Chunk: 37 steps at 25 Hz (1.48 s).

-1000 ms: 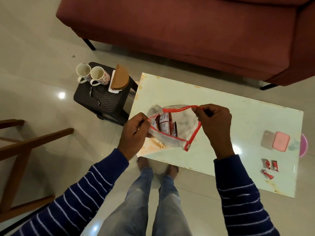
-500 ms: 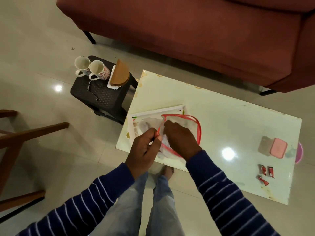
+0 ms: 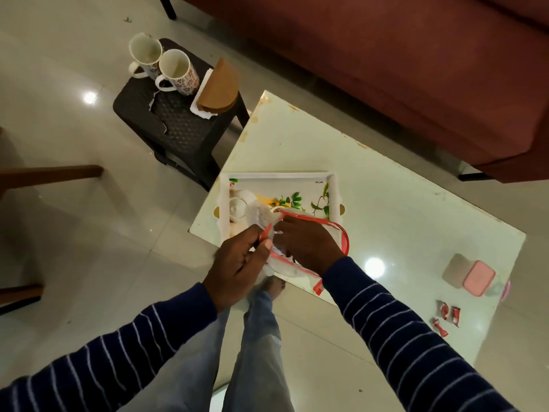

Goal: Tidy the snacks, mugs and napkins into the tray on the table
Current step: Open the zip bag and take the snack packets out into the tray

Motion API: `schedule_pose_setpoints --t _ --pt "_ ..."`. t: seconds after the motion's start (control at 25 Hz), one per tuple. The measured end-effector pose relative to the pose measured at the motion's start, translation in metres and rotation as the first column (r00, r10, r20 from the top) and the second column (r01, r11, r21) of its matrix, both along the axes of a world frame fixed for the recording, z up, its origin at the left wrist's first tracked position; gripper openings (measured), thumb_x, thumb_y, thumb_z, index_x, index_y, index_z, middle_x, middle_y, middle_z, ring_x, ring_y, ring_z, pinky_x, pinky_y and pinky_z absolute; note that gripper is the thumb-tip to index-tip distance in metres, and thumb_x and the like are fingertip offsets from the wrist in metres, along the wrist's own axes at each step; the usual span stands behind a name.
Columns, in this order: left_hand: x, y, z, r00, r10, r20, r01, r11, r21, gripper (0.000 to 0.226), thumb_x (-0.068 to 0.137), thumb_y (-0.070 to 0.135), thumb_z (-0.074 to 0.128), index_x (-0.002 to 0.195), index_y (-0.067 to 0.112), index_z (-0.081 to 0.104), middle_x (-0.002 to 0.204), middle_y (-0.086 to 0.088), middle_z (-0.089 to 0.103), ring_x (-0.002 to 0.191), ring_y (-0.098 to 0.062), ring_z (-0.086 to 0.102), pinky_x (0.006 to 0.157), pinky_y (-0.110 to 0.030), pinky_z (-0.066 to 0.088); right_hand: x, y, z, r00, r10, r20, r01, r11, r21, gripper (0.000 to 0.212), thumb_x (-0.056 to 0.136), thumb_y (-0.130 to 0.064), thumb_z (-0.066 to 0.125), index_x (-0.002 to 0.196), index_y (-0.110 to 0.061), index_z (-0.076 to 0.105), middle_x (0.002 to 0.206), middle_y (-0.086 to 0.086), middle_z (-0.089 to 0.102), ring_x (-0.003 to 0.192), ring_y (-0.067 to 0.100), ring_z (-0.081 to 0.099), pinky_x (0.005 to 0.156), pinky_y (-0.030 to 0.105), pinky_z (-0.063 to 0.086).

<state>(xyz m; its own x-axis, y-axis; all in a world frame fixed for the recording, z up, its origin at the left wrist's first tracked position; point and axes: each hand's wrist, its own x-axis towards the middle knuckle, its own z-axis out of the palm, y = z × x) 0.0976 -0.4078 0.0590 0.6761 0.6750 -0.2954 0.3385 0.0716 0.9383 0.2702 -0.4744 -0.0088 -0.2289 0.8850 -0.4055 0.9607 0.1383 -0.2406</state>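
A clear zip bag point(image 3: 338, 233) with a red rim lies over the near half of the white floral tray point(image 3: 285, 181) on the pale table point(image 3: 401, 221). My left hand point(image 3: 237, 266) pinches the bag's red edge at its left corner. My right hand point(image 3: 309, 243) reaches into the bag's mouth; what it grips is hidden. Two floral mugs point(image 3: 173, 69) stand on a dark stool point(image 3: 175, 126), beside a wooden napkin holder point(image 3: 219, 87) with white napkins. Three red-wrapped snacks point(image 3: 447, 315) lie near the table's right front edge.
A pink-lidded container point(image 3: 472, 276) sits on the table's right side. A maroon sofa point(image 3: 386, 60) runs behind the table. Wooden chair parts point(image 3: 50, 173) stick in from the left. My legs and bare feet point(image 3: 267, 292) are below the table's near edge.
The bag came down from mid-air onto the tray. My right hand left the bag's rim and went inside it. The view has moved closer to the table.
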Motion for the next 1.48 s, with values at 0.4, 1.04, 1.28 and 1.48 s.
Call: schedule_pose_setpoints --t 0.4,1.04,1.28,1.48 --pt "0.0 -0.006 -0.033 0.999 -0.034 0.038 0.033 0.999 0.028 0.022 0.097 0.026 0.048 0.075 0.024 0.046 0.057 0.001 0.045 0.052 -0.012 0.045 0.051 -0.02 0.039 -0.017 0.01 -0.025 0.987 -0.014 -0.159 0.035 0.99 0.133 0.031 0.06 -0.014 0.093 0.086 -0.004 0.077 0.081 0.011 0.076 0.074 0.025 0.074 0.07 0.03 0.059" --pt "0.006 0.039 -0.083 0.974 0.172 -0.147 -0.149 0.976 0.157 0.024 0.095 0.012 0.061 0.074 0.019 0.051 0.063 0.002 0.055 0.062 -0.011 0.055 0.054 -0.016 0.047 0.101 -0.013 0.052 -0.174 -0.595 -0.785 0.98 -0.029 -0.195 0.01 0.095 -0.015 0.063 0.095 -0.022 0.07 0.083 -0.008 0.074 0.079 0.012 0.069 0.069 0.035 0.061" --pt "0.005 0.031 -0.089 0.983 0.148 -0.106 -0.13 0.978 0.16 0.018 0.089 0.01 0.066 0.076 0.014 0.054 0.065 -0.004 0.061 0.067 -0.018 0.06 0.058 -0.025 0.054 0.138 -0.005 -0.093 0.0 -0.927 -0.374 0.985 0.065 -0.16 0.008 0.088 -0.01 0.066 0.094 -0.009 0.072 0.092 0.011 0.072 0.085 0.026 0.068 0.084 0.052 0.057" --pt "0.009 0.029 -0.097 0.988 0.132 -0.076 -0.122 0.985 0.12 0.017 0.089 0.013 0.065 0.076 0.004 0.057 0.064 -0.01 0.06 0.064 -0.022 0.059 0.058 -0.031 0.054 0.16 0.009 -0.182 0.042 -0.963 -0.268 0.98 0.092 -0.176 0.013 0.079 -0.019 0.067 0.09 -0.016 0.073 0.095 0.012 0.074 0.089 0.027 0.068 0.087 0.049 0.057"
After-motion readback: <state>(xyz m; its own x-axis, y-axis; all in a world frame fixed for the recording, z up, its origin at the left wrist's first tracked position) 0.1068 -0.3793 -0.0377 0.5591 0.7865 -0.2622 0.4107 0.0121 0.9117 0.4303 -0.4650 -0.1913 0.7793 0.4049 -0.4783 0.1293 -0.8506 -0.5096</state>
